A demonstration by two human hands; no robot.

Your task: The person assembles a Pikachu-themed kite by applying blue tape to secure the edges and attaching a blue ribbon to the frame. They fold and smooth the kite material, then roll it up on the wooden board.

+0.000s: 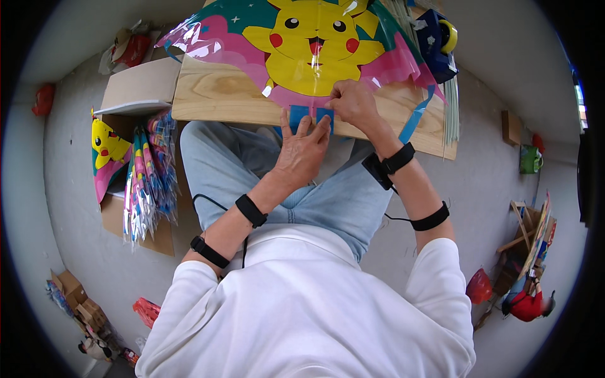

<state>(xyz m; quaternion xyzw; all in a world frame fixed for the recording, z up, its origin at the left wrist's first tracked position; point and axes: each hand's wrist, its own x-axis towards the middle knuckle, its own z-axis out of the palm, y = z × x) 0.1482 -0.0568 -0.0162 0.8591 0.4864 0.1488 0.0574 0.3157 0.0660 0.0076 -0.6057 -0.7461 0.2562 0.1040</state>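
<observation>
Left hand (pixel 299 154) spread over the blue tab (pixel 296 115), right hand (pixel 356 107) curled beside it – both at the kite's (pixel 315 66) near tip
Your kite lies on the table (pixel 220 94), its tip toward you, probably so the tab is within easy reach; your left fingers lie extended on it, grasping nothing, seemingly to keep it flat, while your right fingers bend in at the film's edge – whether they pinch it, you can't tell; the tape dispenser (pixel 432 53) sits at the right, likely for quick reach
</observation>
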